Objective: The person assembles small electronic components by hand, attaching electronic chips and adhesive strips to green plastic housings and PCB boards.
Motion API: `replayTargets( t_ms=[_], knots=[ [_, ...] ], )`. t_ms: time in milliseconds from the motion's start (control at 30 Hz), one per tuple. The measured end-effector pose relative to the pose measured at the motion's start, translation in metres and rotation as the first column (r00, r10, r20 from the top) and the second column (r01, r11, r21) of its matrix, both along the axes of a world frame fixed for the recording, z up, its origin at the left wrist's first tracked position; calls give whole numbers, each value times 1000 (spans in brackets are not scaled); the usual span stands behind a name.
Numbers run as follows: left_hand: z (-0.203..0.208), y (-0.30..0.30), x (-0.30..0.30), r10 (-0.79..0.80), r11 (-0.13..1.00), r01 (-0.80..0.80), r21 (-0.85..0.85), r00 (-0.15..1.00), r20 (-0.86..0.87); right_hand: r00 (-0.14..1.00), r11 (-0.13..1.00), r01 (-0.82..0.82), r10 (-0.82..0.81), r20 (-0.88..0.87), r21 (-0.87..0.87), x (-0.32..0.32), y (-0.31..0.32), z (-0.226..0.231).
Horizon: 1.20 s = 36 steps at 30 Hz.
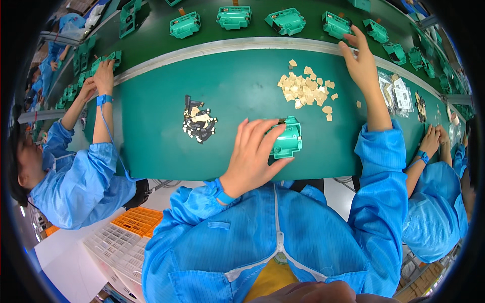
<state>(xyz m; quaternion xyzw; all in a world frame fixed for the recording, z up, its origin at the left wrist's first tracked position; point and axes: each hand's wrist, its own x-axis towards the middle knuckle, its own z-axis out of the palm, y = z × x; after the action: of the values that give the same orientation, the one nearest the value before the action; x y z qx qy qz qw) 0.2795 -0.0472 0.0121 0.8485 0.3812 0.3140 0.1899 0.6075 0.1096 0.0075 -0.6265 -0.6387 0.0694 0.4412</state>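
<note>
Close in front of me, my left hand (254,155) grips the left side of a green plastic housing (289,142). Its fingers lie over the upper edge and the thumb along the lower one. Part of that housing is hidden under the fingers. My right hand (360,63) reaches far forward, over the rail, with its fingers apart. Its fingertips are beside another green housing (336,25) on the belt; whether they touch it I cannot tell. Between the hands lies a loose pile of small cream-coloured pieces (304,90). A heap of small black parts (199,121) sits farther left.
A pale rail (237,46) divides the green table from the dark green belt (209,12), where several green housings stand. Co-workers in blue work at left (81,177) and right (434,202). Clear plastic bags (399,96) lie at right. Orange (136,221) and white crates (113,245) stand below left.
</note>
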Motion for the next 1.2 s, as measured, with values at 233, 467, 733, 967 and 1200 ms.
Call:
replayTargets(
  t_ms=[233, 467, 733, 967, 1200],
  knots=[
    [0, -1, -2, 40, 999, -38, -28, 996, 74, 767, 934, -303, 121, -630, -190, -58, -139, 35],
    [-1, 2, 4, -20, 996, 27, -80, 996, 84, 450, 855, -469, 17, -893, -220, -111, -199, 8],
    [-4, 4, 6, -17, 965, 55, -257, 989, 149, 440, 830, -472, -70, -895, -297, -112, -200, 4],
    [2, 7, 7, 11, 948, 32, -315, 991, 134, 505, 824, -458, -69, -861, -334, -118, -199, 11],
    [-1, 6, 10, 30, 969, 1, -246, 992, 122, 517, 804, -472, -80, -853, -361, -119, -197, 17]
  ],
)
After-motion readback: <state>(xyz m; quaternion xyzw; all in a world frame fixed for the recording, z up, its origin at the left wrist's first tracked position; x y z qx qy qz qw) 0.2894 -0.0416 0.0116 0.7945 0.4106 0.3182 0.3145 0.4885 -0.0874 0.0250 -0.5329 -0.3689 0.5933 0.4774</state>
